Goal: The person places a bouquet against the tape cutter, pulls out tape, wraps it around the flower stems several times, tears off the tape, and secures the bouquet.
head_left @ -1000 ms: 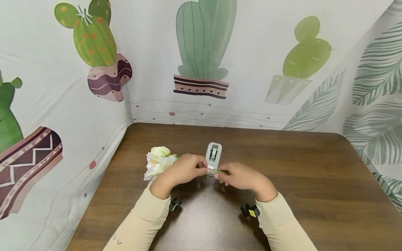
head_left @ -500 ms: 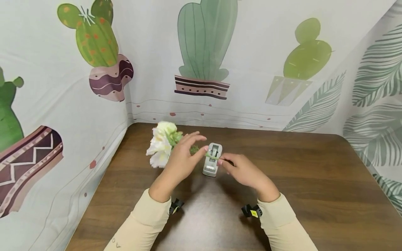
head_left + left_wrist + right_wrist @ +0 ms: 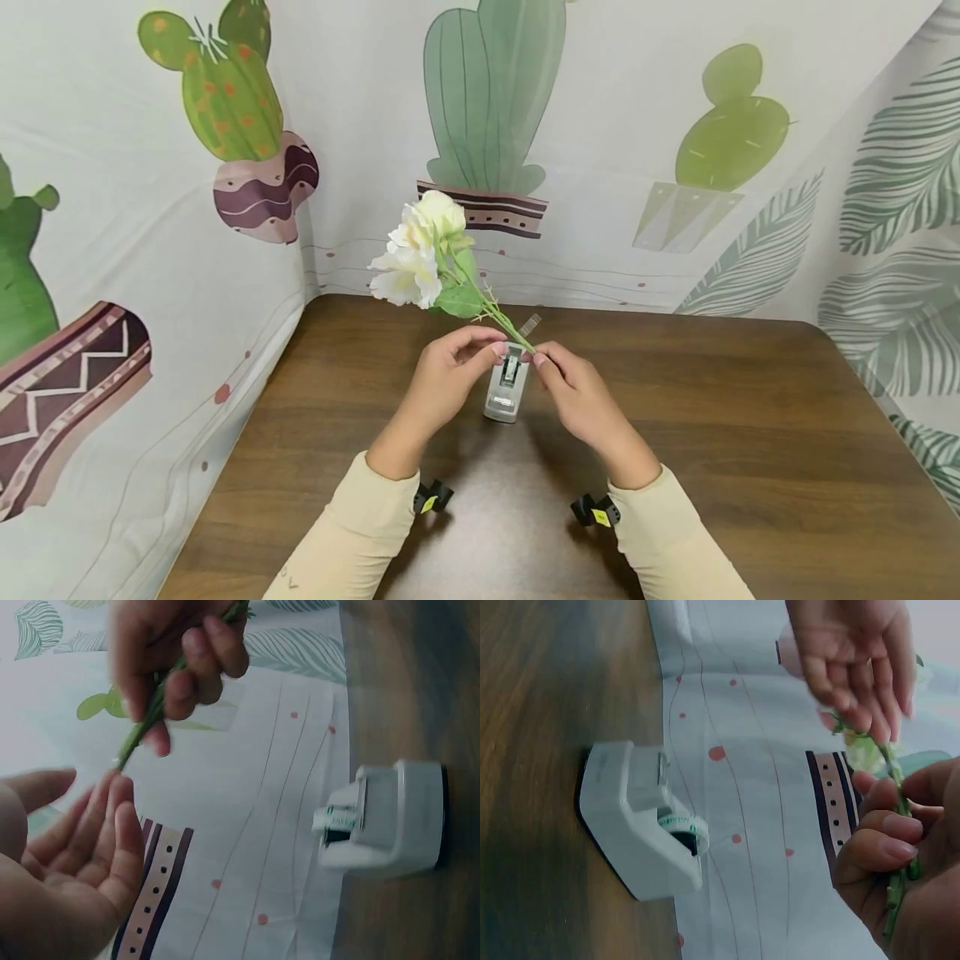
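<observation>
My right hand (image 3: 581, 392) grips the green stems (image 3: 506, 323) of a bunch of white artificial flowers (image 3: 411, 271) near their lower ends. The blooms lean up and to the left, raised above the tabletop. In the left wrist view, my left hand (image 3: 82, 862) has its fingers stretched out and the thumb apart, fingertips right at the stems. The right wrist view shows the right fingers (image 3: 885, 836) curled round the stems. Just beyond the hands, a short translucent strip (image 3: 531, 324) shows beside the stems. Below them stands a grey-white tape dispenser (image 3: 502, 402) with a small tape roll (image 3: 686, 826).
The dispenser stands on a brown wooden table (image 3: 712, 417), between and slightly ahead of the forearms. A white cloth (image 3: 615, 150) printed with cacti and leaves hangs behind the table and along its left side. A black wrist camera (image 3: 596, 510) sits at the right cuff.
The flowers have swung from low at the left up toward the middle, blooms now high. Both hands have risen off the dispenser's front and moved forward, and the left hand has moved along the stems.
</observation>
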Available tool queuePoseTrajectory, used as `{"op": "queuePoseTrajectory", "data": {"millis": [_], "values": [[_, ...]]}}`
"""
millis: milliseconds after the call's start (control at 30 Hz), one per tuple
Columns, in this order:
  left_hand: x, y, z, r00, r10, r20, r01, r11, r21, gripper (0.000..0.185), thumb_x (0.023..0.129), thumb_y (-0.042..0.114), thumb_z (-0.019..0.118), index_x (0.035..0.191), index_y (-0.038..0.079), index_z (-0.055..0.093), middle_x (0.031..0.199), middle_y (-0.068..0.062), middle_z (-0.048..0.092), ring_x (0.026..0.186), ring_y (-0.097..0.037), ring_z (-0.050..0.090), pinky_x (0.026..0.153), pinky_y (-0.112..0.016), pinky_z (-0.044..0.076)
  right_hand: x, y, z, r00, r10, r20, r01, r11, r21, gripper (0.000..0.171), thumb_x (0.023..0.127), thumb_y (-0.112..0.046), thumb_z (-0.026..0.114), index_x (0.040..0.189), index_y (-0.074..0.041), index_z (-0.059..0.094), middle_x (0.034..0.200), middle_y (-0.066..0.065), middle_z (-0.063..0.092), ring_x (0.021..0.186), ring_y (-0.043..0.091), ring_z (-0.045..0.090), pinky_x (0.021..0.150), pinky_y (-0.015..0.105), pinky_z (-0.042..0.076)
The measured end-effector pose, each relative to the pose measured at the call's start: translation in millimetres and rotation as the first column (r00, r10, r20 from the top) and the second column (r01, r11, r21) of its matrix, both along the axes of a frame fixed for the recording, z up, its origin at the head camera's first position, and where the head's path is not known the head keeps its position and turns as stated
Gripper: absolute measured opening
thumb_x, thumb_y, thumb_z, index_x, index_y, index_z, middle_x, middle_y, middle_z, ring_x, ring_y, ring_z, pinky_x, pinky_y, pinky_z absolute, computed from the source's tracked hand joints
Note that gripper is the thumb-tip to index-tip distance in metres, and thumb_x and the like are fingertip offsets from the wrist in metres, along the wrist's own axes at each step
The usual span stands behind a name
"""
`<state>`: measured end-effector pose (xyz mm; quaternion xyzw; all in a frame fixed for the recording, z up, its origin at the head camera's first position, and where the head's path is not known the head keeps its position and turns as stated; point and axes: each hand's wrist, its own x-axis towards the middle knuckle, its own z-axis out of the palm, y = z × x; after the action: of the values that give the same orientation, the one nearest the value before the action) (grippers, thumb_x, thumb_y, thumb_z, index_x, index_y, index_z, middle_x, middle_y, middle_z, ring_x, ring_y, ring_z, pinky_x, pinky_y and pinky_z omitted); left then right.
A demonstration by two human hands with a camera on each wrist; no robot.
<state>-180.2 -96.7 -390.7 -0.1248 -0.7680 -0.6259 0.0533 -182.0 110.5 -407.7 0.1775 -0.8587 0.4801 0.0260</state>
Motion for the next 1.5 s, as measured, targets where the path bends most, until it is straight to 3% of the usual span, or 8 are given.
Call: {"op": "queuePoseTrajectory", "data": {"millis": [100, 233, 467, 700, 867, 1067, 1500], "values": [[-3.2, 5, -1.6, 0.997, -0.013, 0.077, 0.005, 0.994, 0.108, 0.026, 0.096, 0.018, 0.069, 0.120, 0.007, 0.070, 0.108, -0.016, 0.073, 0.094, -0.017, 0.071, 0.085, -0.027, 0.058, 3.4, -4, 1.7, 1.000, -0.004, -0.016, 0.003, 0.999, -0.053, 0.025, 0.109, -0.025, 0.043, 0.106, -0.016, 0.066, 0.078, 0.009, 0.058, 0.064, 0.016, 0.048, 0.059, 0.027, 0.040], [-4.9, 10, -1.0, 0.993, -0.017, 0.120, -0.012, 0.972, 0.236, 0.033, 0.096, 0.008, 0.067, 0.128, 0.001, 0.066, 0.116, -0.020, 0.071, 0.097, -0.013, 0.070, 0.089, -0.026, 0.057, 6.8, -8, 2.7, 1.000, 0.009, -0.028, -0.012, 0.996, -0.090, 0.024, 0.109, -0.023, 0.043, 0.104, -0.015, 0.065, 0.079, 0.012, 0.058, 0.066, 0.015, 0.048, 0.060, 0.026, 0.040], [-4.7, 14, -3.6, 0.986, -0.094, 0.135, 0.026, 0.900, 0.435, 0.028, 0.096, -0.002, 0.063, 0.122, -0.008, 0.064, 0.098, -0.002, 0.075, 0.086, -0.010, 0.073, 0.083, -0.026, 0.059, 8.1, -12, -0.1, 0.999, 0.028, -0.043, -0.032, 0.994, -0.102, 0.024, 0.109, -0.021, 0.043, 0.104, -0.013, 0.066, 0.077, 0.007, 0.058, 0.065, 0.013, 0.048, 0.057, 0.026, 0.040], [-5.4, 15, -7.0, 0.989, -0.087, 0.123, 0.022, 0.890, 0.456, 0.027, 0.094, -0.003, 0.064, 0.120, -0.010, 0.064, 0.093, 0.001, 0.075, 0.083, -0.012, 0.074, 0.081, -0.027, 0.060, 9.3, -13, -1.2, 0.998, 0.024, -0.050, -0.029, 0.993, -0.114, 0.026, 0.109, -0.018, 0.040, 0.100, -0.015, 0.065, 0.076, 0.007, 0.057, 0.063, 0.015, 0.048, 0.057, 0.025, 0.040], [-5.1, 16, -7.6, 0.990, -0.072, 0.122, 0.007, 0.885, 0.465, 0.026, 0.093, -0.003, 0.066, 0.119, -0.010, 0.065, 0.089, 0.004, 0.075, 0.081, -0.011, 0.074, 0.079, -0.026, 0.060, 10.1, -14, -1.3, 0.997, 0.013, -0.080, -0.021, 0.994, -0.105, 0.025, 0.109, -0.018, 0.042, 0.103, -0.015, 0.066, 0.078, 0.007, 0.060, 0.072, 0.021, 0.054, 0.063, 0.026, 0.044], [-4.1, 17, -6.2, 0.992, -0.068, 0.109, 0.006, 0.873, 0.487, 0.026, 0.093, -0.003, 0.067, 0.117, -0.010, 0.065, 0.092, 0.003, 0.077, 0.083, -0.011, 0.074, 0.079, -0.025, 0.060, 10.2, -15, -1.6, 0.993, 0.012, -0.117, -0.025, 0.994, -0.106, 0.025, 0.109, -0.019, 0.044, 0.110, -0.013, 0.068, 0.082, 0.006, 0.061, 0.077, 0.016, 0.056, 0.070, 0.026, 0.047], [-2.3, 16, -5.0, 0.993, -0.057, 0.102, -0.002, 0.868, 0.497, 0.028, 0.092, -0.003, 0.067, 0.119, -0.008, 0.067, 0.096, 0.002, 0.079, 0.085, -0.011, 0.074, 0.080, -0.026, 0.061, 11.1, -18, -4.0, 0.982, 0.005, -0.190, -0.024, 0.995, -0.094, 0.022, 0.107, -0.018, 0.049, 0.118, -0.012, 0.067, 0.086, 0.004, 0.061, 0.079, 0.013, 0.055, 0.071, 0.027, 0.046]]}}
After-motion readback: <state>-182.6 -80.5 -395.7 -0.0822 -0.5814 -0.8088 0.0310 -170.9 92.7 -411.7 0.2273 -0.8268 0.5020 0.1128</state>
